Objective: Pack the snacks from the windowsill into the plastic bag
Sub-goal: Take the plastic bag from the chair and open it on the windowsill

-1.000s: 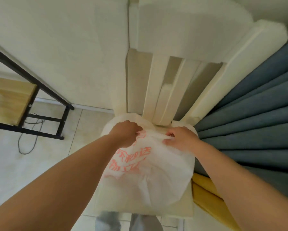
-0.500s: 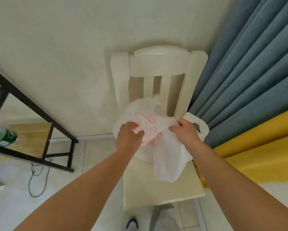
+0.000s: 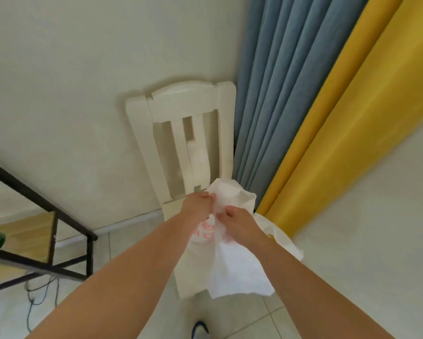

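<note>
Gripping the white bag with curled fingers, the left hand and right hand hold it above the chair.

white slatted chair against cream wall, blue curtain, yellow curtain, black-framed shelf, tiled floor

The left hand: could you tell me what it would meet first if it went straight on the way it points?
Probably the white chair: the left hand, gripping the plastic bag, points at its slatted back, though depth is unclear.
</note>
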Motion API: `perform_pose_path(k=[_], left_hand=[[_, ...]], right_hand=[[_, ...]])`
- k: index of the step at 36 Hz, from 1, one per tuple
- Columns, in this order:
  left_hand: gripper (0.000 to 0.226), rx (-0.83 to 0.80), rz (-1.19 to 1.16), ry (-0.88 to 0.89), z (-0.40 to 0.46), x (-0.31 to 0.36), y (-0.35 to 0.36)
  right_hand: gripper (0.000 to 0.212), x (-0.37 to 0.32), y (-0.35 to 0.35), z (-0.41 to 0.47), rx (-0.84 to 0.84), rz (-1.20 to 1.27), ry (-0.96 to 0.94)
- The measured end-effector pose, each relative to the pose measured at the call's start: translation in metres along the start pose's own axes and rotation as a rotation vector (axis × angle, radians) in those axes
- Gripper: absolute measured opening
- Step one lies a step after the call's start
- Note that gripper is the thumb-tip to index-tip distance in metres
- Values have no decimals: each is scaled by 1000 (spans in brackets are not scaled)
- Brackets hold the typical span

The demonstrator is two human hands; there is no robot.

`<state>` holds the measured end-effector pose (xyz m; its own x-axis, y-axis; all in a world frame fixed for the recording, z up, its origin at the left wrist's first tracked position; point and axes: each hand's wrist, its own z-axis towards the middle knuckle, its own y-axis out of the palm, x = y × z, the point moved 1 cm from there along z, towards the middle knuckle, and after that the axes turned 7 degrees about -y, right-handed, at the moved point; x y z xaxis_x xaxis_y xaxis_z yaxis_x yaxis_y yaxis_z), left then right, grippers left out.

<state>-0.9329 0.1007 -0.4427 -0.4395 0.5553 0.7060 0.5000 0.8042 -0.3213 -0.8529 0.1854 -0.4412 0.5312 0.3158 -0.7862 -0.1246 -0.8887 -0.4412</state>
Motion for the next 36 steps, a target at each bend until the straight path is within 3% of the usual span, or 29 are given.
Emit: perform_pose_path(k=[4, 7, 9, 13, 15, 20, 22, 24, 27, 30, 33, 36], left_hand=[[30, 78, 19, 79, -25, -2, 27], [36, 113, 37, 100, -46, -8, 48], [35, 115, 85, 122, -60, -15, 60], [36, 119, 203, 145, -86, -39, 78], [34, 97, 271, 201, -100, -52, 87], [26, -71, 250, 311, -150, -75, 103], [23, -162, 193, 332, -171, -84, 108], [15, -220, 184, 372, -188, -92, 109], [33, -235, 404, 455, -202, -104, 107], [48, -135, 843, 564, -207, -121, 107], [49, 5, 1116, 665, -204, -139, 105], [54, 95, 1324, 598, -198, -157, 97]], right_hand=[[68, 41, -15, -35, -215, -91, 184], [66, 71, -24, -71, -252, -217, 159], [56, 84, -32, -97, -169, -223, 88], [40, 101, -57, -148, 293, -465, -20], [32, 109, -66, -163, 439, -519, -115], [80, 125, -71, -183, 408, -769, -164], [74, 130, -70, -194, 380, -881, -187], [48, 137, -70, -203, 328, -940, -213], [35, 150, -70, -219, 276, -711, -96], [32, 158, -71, -239, 348, -334, -9], [36, 162, -76, -266, 456, -237, -20], [35, 167, -82, -299, 542, -293, -29]])
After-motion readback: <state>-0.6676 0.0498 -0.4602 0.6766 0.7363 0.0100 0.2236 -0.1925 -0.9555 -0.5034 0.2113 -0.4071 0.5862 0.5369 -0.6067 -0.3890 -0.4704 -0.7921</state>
